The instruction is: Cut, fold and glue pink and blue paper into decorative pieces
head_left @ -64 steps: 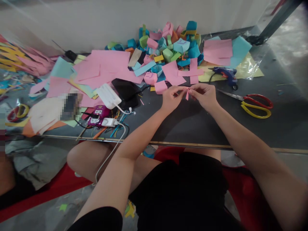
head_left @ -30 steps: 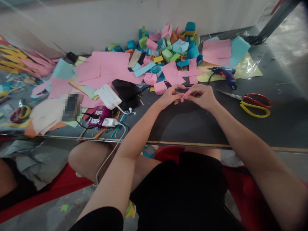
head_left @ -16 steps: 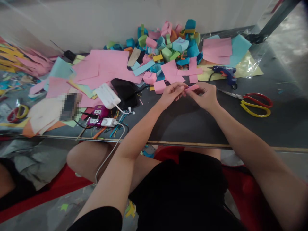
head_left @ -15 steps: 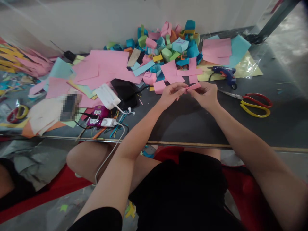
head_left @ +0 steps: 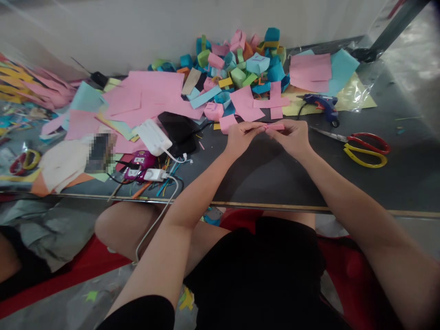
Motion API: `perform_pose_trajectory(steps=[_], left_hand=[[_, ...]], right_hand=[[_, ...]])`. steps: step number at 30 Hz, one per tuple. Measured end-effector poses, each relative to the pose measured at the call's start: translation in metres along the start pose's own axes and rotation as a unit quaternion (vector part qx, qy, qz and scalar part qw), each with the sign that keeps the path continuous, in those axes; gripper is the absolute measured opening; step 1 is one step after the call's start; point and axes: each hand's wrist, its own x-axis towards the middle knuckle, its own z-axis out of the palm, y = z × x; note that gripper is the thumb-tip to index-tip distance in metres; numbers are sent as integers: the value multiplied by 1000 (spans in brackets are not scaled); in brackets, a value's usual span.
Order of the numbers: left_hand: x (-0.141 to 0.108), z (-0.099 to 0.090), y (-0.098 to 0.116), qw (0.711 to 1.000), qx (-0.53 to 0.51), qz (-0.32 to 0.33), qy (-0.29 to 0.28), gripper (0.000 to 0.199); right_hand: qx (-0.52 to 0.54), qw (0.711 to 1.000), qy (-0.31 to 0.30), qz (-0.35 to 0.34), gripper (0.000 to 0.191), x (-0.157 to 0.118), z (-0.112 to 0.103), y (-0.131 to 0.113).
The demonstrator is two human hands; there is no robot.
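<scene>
Between my two hands is a narrow pink paper strip, held just above the dark table. My left hand pinches its left end, thumb against fingers. My right hand grips it from the other side, and part of the strip shows above the thumb. The fingers cover the rest of the paper. Just beyond the hands lie a pink paper cross and a pink sheet. To the right of my right hand rest scissors with one red and one yellow handle.
A blue glue gun lies on yellow paper at the back right. Folded paper boxes are heaped against the wall. Pink sheets, a white adapter and a purple power strip with cables occupy the left. Another person's leg shows at far left.
Both hands stay in nearly the same place. The pink strip has turned from slanted to about level, and my left fingers have straightened along it.
</scene>
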Motion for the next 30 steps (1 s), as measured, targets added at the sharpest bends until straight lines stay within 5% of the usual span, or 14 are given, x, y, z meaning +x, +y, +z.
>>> perform_pose_trajectory(steps=[7,18,30], left_hand=[[0,-10,12,996,65,65,12,16],[1,-6,4,991,76,106,9,17],[2,-10,7,994,83,65,-29,20]], right_hand=[[-73,994,46,-65,17,-2,2,0],[-84,993,42,-71,16,0,-2,2],[-55,994,-55,-79,40,10,-12,9]])
